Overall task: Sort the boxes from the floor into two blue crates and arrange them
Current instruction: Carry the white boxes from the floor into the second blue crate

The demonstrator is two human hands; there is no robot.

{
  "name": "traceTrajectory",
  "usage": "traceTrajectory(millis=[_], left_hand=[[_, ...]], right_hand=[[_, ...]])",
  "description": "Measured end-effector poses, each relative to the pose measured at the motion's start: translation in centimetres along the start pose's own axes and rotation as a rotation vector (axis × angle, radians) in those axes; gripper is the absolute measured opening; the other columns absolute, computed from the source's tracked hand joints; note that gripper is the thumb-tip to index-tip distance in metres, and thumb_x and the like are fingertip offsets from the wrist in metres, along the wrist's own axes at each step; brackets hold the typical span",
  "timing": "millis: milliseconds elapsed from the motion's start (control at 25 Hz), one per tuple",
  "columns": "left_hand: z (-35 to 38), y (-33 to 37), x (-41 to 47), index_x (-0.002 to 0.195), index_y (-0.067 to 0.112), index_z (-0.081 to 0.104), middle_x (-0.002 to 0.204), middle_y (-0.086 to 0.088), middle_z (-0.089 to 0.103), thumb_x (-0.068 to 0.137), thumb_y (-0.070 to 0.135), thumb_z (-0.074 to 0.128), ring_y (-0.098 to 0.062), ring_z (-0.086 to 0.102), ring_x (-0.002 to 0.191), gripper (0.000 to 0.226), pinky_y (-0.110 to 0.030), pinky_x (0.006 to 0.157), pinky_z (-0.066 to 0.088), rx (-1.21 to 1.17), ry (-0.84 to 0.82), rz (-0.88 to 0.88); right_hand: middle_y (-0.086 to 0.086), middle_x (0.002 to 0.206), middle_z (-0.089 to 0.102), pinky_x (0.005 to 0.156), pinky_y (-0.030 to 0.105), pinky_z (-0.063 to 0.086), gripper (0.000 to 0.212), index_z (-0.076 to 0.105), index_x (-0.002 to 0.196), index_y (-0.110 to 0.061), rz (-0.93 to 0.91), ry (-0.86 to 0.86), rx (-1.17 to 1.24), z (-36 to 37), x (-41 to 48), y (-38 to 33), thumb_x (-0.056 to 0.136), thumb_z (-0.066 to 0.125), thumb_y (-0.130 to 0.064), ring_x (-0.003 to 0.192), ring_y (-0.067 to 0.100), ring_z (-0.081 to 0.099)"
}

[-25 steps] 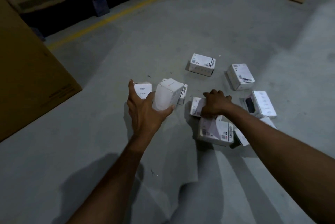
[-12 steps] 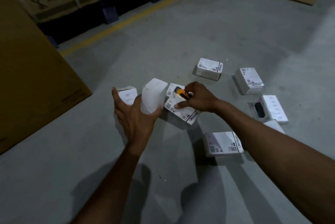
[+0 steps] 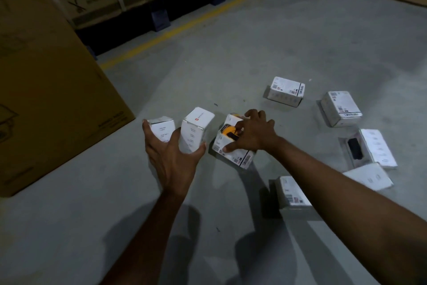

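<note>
Lifted from scatter toward floor's right edge, now pinched in right hand (image 3: 254, 139): orange-printed box (image 3: 227, 148), beside pair of white boxes (image 3: 196, 132) clamped in widely spread left hand (image 3: 172, 160). Adding a third risks overstretching, dropping one.
</note>
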State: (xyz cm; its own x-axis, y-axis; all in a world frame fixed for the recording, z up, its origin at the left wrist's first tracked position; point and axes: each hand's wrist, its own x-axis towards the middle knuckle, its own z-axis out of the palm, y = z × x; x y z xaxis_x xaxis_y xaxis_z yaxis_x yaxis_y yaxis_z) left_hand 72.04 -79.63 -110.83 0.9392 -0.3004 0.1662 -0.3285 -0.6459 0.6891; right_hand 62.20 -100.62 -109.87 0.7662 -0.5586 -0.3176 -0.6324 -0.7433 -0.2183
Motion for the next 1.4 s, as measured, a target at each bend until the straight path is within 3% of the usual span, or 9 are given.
traceTrajectory(millis=[360, 560, 640, 720, 800, 920, 1000, 1320, 1400], left_hand=[[-0.4, 0.3, -0.4, 0.160, 0.029, 0.016, 0.166, 0.011, 0.010, 0.059, 0.067, 0.088, -0.019, 0.022, 0.149, 0.130, -0.043, 0.121, 0.030, -0.125, 0.022, -0.094], [-6.9, 5.5, 0.4, 0.159, 0.024, 0.025, 0.163, 0.025, 0.002, 0.064, 0.062, 0.089, 0.017, 0.005, 0.143, 0.120, -0.007, 0.117, 0.008, -0.168, 0.041, -0.076], [-11.5, 9.0, 0.4, 0.154, 0.041, 0.029, 0.167, 0.019, -0.001, 0.067, 0.058, 0.089, 0.003, 0.006, 0.151, 0.108, -0.019, 0.123, 0.014, -0.157, 0.085, -0.017], [-17.7, 13.7, 0.1, 0.142, 0.073, 0.005, 0.170, -0.001, 0.008, 0.069, 0.044, 0.093, -0.023, 0.018, 0.155, 0.118, -0.036, 0.121, 0.024, -0.219, 0.105, 0.004], [-24.3, 18.2, 0.5, 0.133, 0.080, -0.007, 0.169, -0.005, 0.012, 0.069, 0.038, 0.094, -0.024, 0.020, 0.154, 0.127, -0.031, 0.121, 0.026, -0.289, 0.113, -0.039], [-34.3, 22.8, 1.1, 0.151, 0.045, 0.038, 0.170, -0.007, 0.008, 0.073, 0.046, 0.090, -0.017, 0.010, 0.155, 0.094, -0.010, 0.118, 0.012, -0.161, 0.208, 0.037], [-40.9, 26.2, 1.5, 0.137, 0.025, 0.062, 0.170, -0.007, 0.003, 0.074, 0.051, 0.086, -0.011, 0.002, 0.153, 0.072, -0.011, 0.119, 0.009, -0.105, 0.241, 0.048], [-68.8, 38.3, -0.1, 0.133, 0.033, 0.061, 0.170, -0.007, 0.003, 0.072, 0.044, 0.090, -0.028, 0.011, 0.156, 0.068, -0.042, 0.120, 0.032, -0.083, 0.385, 0.044], [-74.2, 39.5, -1.9, 0.129, 0.025, 0.068, 0.170, -0.004, 0.001, 0.072, 0.044, 0.091, -0.027, 0.011, 0.156, 0.064, -0.034, 0.120, 0.031, -0.058, 0.435, 0.000]], right_hand=[[0.012, 0.155, 0.031, 0.105, 0.060, 0.033, 0.119, 0.040, 0.152, -0.031, -0.011, 0.052, -0.123, 2.4, -1.1, -1.3, 0.051, 0.079, -0.081, 0.133, 0.042, 0.043], [0.009, 0.160, 0.029, 0.097, 0.052, 0.037, 0.087, 0.057, 0.132, -0.039, 0.184, 0.428, -0.013, -3.5, -6.7, -5.3, 0.057, 0.072, -0.081, 0.132, 0.038, 0.043], [0.007, 0.166, 0.019, 0.103, 0.054, 0.033, 0.079, 0.057, 0.134, -0.045, 0.223, 0.584, 0.091, -8.2, -10.5, -8.1, 0.064, 0.068, -0.080, 0.144, 0.035, 0.032], [0.006, 0.170, 0.012, 0.110, 0.053, 0.027, 0.076, 0.055, 0.137, -0.045, 0.229, 0.689, 0.182, -13.3, -14.6, -10.7, 0.070, 0.068, -0.079, 0.152, 0.032, 0.022], [0.006, 0.171, 0.009, 0.114, 0.052, 0.022, 0.069, 0.063, 0.130, -0.040, 0.243, 0.756, 0.247, -18.7, -18.6, -13.2, 0.072, 0.070, -0.076, 0.155, 0.030, 0.017], [0.006, 0.171, 0.009, 0.117, 0.051, 0.018, 0.068, 0.067, 0.126, -0.037, 0.231, 0.793, 0.312, -27.5, -24.9, -17.3, 0.070, 0.075, -0.074, 0.156, 0.029, 0.015], [0.005, 0.172, 0.007, 0.118, 0.054, 0.018, 0.071, 0.066, 0.129, -0.038, 0.201, 0.789, 0.354, -33.6, -28.8, -20.3, 0.068, 0.078, -0.074, 0.157, 0.029, 0.014], [-0.001, 0.172, 0.002, 0.116, 0.059, 0.025, 0.071, 0.068, 0.125, -0.038, -0.077, 0.685, 0.454, -54.8, -43.8, -33.0, 0.065, 0.080, -0.074, 0.154, 0.031, 0.018], [-0.002, 0.172, -0.003, 0.115, 0.058, 0.029, 0.074, 0.069, 0.127, -0.037, -0.195, 0.678, 0.447, -57.8, -47.1, -35.6, 0.064, 0.080, -0.075, 0.151, 0.033, 0.022]])
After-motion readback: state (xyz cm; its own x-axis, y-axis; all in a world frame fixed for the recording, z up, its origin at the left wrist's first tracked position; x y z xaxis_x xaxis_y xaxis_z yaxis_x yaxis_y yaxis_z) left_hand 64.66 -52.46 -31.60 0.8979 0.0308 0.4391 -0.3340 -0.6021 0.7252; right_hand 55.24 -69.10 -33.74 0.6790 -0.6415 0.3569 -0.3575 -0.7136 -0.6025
